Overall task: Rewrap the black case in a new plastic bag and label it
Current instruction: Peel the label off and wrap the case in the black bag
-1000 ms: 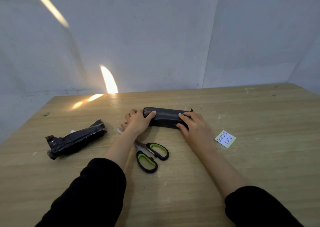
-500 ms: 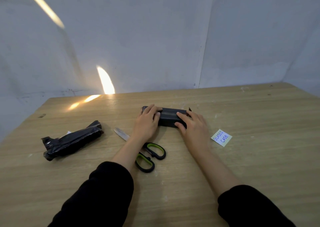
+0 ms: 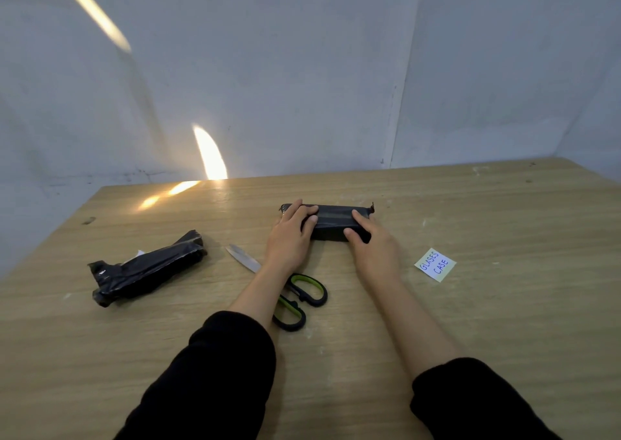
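The left hand (image 3: 289, 238) comes out of a black sleeve (image 3: 215, 379) at the near edge of the bench (image 3: 504, 322), and its bare forearm crosses over a pair of scissors (image 3: 297, 300). The scissors have black handles lined in green, and their loops lie just right of the arm. The blade tip pokes out on the arm's left side, pointing away and to the left. The right hand (image 3: 373, 249) comes from a second black sleeve (image 3: 470, 402) further right, its forearm angling inward. A little beyond and to the right of that wrist lies a small pale label (image 3: 435, 264). It is flat on the wood, apart from everything else, and bears handwritten blue letters that read roughly as "glasses case". Well off to the left, at about the same depth, a crumpled black bag (image 3: 148, 270) lies on its side with a scrap of white showing at its top. Further out, both hands meet on the black case (image 3: 332, 222), which lies crosswise on the bench near its middle. It is covered in glossy black plastic, with a small peak sticking up at its far right corner. The left hand holds the case's left end, fingers bent over the top. The right hand grips the right end, with fingers laid along the top and the thumb against the near side. Beyond the case the bench runs to a pale grey wall (image 3: 302, 69), where a bright patch of warm light (image 3: 210, 154) falls.
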`<state>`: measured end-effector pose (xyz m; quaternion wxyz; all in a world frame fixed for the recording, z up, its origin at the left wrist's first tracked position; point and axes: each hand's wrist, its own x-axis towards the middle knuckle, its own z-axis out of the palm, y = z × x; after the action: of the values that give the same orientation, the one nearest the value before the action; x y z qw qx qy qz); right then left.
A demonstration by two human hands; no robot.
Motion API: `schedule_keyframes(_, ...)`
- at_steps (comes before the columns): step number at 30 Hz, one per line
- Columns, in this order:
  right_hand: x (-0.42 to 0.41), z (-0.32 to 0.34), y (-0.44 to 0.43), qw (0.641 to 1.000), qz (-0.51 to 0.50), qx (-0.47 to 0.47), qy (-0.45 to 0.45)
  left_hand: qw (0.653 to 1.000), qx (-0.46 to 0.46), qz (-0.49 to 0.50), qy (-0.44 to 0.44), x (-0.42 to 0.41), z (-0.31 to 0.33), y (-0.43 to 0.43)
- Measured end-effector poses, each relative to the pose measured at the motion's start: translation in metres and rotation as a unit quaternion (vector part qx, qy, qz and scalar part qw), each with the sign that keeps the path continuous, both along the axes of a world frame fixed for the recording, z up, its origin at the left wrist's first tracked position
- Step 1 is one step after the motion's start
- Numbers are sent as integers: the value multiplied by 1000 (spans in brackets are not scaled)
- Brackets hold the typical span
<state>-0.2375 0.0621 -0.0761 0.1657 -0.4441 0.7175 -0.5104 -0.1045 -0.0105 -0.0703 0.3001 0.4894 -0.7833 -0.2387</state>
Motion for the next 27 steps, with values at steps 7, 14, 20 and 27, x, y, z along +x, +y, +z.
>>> schedule_keyframes(7,1,9,-10,990,-81,4,-114,1000,6,4,17,0,1,0)
schedule_keyframes(14,-1,8,-23,986,-134,99,-19,1000,12,0,17,1,3,0)
schedule_keyframes(20,-2,10,-20,990,-121,8,72,1000,12,-3,20,3,4,0)
schedule_keyframes(27,-7,7,-24,988,-88,90,92,1000,10,3,24,1,6,3)
